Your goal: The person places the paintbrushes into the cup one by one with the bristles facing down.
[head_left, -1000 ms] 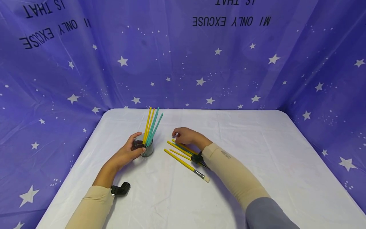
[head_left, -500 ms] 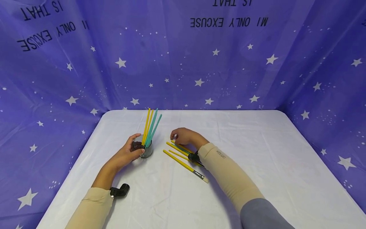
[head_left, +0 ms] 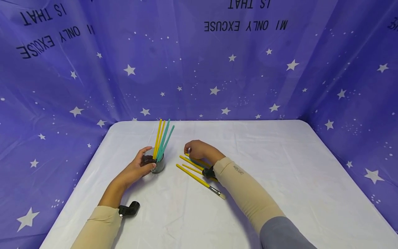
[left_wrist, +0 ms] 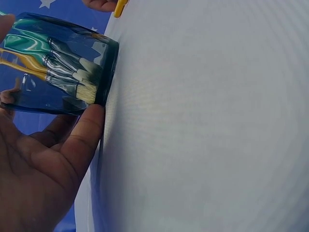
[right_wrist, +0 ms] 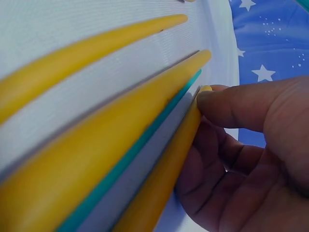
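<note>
My left hand (head_left: 136, 170) grips a dark clear glass (head_left: 159, 167) standing on the table, fingers and thumb curled round its sides. Inside it, two yellow paintbrushes (head_left: 157, 140) and several teal paintbrushes (head_left: 167, 140) lean with handles up; the left wrist view shows their bristles (left_wrist: 87, 92) near the bottom. My right hand (head_left: 200, 150) pinches the handle end of a yellow paintbrush (right_wrist: 166, 176) between thumb and fingers. That brush lies in a loose row with other yellow paintbrushes (right_wrist: 116, 116) and a teal one (right_wrist: 140, 142). The right forearm hides most of their bristle ends.
A flat yellow brush with pale bristles (head_left: 199, 179) lies nearest the front of the row. The white-covered table (head_left: 174, 221) is backed by a purple starry curtain (head_left: 199, 69). Black wrist cameras (head_left: 130, 209) sit on both forearms.
The right hand's fingertips have lowered slightly onto the end of the yellow paintbrush. The left hand keeps its grip on the glass. The head view has shifted a little.
</note>
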Demonstrator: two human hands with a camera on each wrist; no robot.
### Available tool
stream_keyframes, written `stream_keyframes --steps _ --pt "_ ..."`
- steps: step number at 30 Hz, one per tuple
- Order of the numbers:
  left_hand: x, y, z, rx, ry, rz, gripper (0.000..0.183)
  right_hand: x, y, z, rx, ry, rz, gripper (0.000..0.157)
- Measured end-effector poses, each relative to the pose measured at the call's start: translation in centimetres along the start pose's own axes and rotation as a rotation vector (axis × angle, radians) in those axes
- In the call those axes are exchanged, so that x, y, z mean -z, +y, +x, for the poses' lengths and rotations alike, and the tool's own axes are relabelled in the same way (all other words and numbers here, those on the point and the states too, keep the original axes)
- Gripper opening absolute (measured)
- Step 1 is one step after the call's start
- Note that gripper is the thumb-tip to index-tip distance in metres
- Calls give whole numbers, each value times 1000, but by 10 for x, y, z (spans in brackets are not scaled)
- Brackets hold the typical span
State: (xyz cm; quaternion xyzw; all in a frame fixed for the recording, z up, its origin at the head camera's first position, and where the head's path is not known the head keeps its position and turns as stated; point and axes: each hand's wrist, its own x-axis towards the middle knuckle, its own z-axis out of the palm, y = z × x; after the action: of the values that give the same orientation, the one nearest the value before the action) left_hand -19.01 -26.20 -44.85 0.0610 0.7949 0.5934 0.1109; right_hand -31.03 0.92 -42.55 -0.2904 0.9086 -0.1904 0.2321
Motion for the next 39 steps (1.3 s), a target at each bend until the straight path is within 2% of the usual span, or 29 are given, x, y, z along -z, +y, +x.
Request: stream_keyframes --steps 9,20,28,39 --pt "0 -2 1 3 5 -4 78 1 -2 0 -5 -16 7 29" --pt "0 0 0 -1 2 -19 79 7 2 -5 14 -9 66 24" --pt "0 2 -1 -5 2 -24 78 25 0 -14 90 74 128 20" --pt "1 -1 0 -21 -8 -27 77 52 -9 -30 111 182 284 22"
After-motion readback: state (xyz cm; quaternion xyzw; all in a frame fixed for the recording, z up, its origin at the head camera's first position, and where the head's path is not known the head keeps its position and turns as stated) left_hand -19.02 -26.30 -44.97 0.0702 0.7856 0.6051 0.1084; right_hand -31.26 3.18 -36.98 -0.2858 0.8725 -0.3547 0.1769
